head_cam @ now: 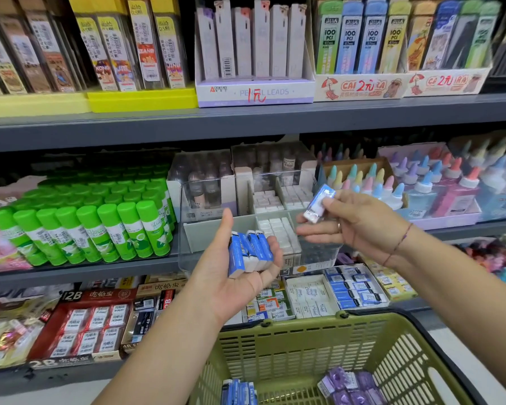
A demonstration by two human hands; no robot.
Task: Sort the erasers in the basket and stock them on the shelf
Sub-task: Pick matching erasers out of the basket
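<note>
Standing before the stationery shelf [246, 118], the person held a small stack of blue-sleeved erasers [250, 252] cupped in the upturned left hand [240, 270], fingers curled loosely round them and thumb raised clear, while the right hand [354, 223] pinched a single blue-and-white eraser [319, 204] between thumb and fingertips, just above the clear divided bin [187, 229] on the middle shelf. More blue erasers [238, 391] and a bundle of purple ones [351, 385] lay at the bottom of the green basket [421, 361] below. To my eye the step in hand was placing the blue ones one at a time, and the care it wanted was in matching them: a tray of like blue-sleeved erasers [354, 287] sat on the lower shelf, just under the right wrist, whereas the bin compartments nearest the raised eraser held plain white blocks [278, 229]. It seemed wiser to carry the piece down to that tray, turn it so the sleeve lay the same way as its neighbours, and set it flat in a row rather than drop it. The left palm needed to stay level, since the stack rested there more than it was gripped and could have slid off towards the basket.
</note>
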